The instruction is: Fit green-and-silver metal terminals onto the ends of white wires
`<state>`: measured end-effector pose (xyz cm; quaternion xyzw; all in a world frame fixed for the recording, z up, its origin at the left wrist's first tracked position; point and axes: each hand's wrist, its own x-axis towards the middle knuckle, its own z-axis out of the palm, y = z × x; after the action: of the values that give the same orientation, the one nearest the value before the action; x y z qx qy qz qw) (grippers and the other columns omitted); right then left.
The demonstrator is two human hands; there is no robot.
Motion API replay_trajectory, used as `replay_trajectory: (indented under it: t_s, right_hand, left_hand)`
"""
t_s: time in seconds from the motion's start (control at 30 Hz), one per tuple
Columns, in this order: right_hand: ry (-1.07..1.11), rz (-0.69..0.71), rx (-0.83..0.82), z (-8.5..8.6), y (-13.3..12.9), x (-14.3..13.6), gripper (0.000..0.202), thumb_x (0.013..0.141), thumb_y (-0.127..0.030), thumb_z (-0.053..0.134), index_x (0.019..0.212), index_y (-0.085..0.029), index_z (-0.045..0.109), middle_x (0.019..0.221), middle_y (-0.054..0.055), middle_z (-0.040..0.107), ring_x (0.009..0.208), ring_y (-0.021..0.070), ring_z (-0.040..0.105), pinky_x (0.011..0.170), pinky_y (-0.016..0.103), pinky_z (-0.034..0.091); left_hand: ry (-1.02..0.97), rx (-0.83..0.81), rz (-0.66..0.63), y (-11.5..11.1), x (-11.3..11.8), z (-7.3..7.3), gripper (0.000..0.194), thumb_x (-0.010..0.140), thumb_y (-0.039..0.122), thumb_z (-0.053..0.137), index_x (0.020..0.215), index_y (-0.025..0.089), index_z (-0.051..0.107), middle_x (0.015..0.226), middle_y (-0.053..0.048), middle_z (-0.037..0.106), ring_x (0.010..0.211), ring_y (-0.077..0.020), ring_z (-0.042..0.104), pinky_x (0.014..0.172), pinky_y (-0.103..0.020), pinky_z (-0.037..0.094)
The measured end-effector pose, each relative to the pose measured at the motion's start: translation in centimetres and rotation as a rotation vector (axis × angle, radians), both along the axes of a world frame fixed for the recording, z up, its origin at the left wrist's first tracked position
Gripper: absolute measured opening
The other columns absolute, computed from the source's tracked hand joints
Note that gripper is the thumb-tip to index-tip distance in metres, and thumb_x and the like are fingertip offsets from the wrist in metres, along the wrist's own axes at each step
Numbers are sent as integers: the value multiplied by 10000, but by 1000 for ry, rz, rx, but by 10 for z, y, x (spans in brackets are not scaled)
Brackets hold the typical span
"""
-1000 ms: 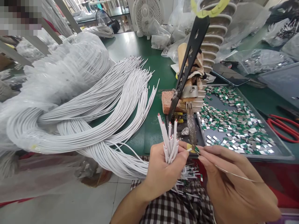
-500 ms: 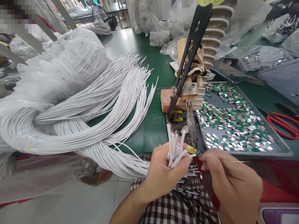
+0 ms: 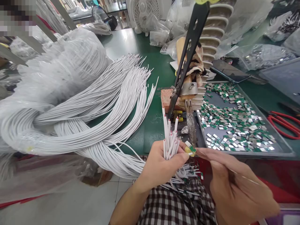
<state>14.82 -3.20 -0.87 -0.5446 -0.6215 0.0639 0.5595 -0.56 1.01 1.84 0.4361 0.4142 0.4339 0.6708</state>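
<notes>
My left hand is closed around a bundle of white wires, their reddish-tipped ends pointing up. One of its fingertips wears a yellow cover. A small green-and-silver circuit board lies against that cover, by the end of a white wire. My right hand reaches in from the right, its index fingertip at the board's edge. Its fingers are bent together; a faint thin line crosses them, and what they hold is unclear. Just beyond my hands stands a soldering iron, clamped with its crusted tip downward.
Long bundles of white wire cover the left of the green table. Right of the iron, a tray holds many small boards. A brick, a black metal bracket and a ribbed hose surround the iron. Red-handled pliers lie far right.
My left hand has moved slightly left with the wires, which now stand more upright. The circuit board shows clearly at the yellow fingertip. My right hand has shifted slightly, its index finger straighter.
</notes>
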Motion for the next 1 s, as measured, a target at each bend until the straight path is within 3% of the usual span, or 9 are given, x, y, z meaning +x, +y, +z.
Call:
replay_trajectory:
  t_s: [0.17,0.37,0.6,0.73,0.87,1.0]
  right_hand:
    - [-45,32,90,5,6,-5,387,851,-13,697,1094,-306,767,1010,-14,791,852,179,764,763,328,642]
    - [-52,57,86,8,7,-7,510,826,8,724,1185,-353,746,1057,-23,782,881,179,757,788,335,645]
    - [-2,53,31,6,-4,-2,343,852,-54,703,1073,-307,774,979,6,791,816,212,765,706,367,646]
    - [-4,66,-66,1,-3,2,341,902,-58,636,1130,-284,750,908,-1,785,746,161,742,722,313,635]
    - [73,84,-151,1,1,-1,217,898,-108,668,1011,-272,753,901,2,777,764,158,734,730,289,624]
    - [178,111,-199,4,-1,6,163,851,-113,720,889,-272,730,835,-18,752,708,150,713,654,261,596]
  left_hand:
    - [7,-11,45,5,1,3,222,729,193,695,567,167,545,692,-17,611,523,-79,471,462,-216,367]
    - [-34,-28,37,7,0,2,205,726,192,688,579,165,548,696,-9,585,463,-43,383,410,-211,288]
    - [-5,-63,-3,2,0,-1,209,709,205,688,560,172,545,739,-30,632,528,-81,480,458,-222,350]
    - [36,-6,-18,-3,0,-3,193,750,165,658,584,167,559,757,-26,648,576,-97,523,521,-226,409]
    - [126,93,-58,-8,-2,-3,188,794,133,649,623,161,577,758,-23,647,633,-113,528,618,-240,456]
    - [194,102,-118,-14,-10,-10,210,896,263,676,718,152,689,875,-77,707,723,-163,601,635,-255,481]
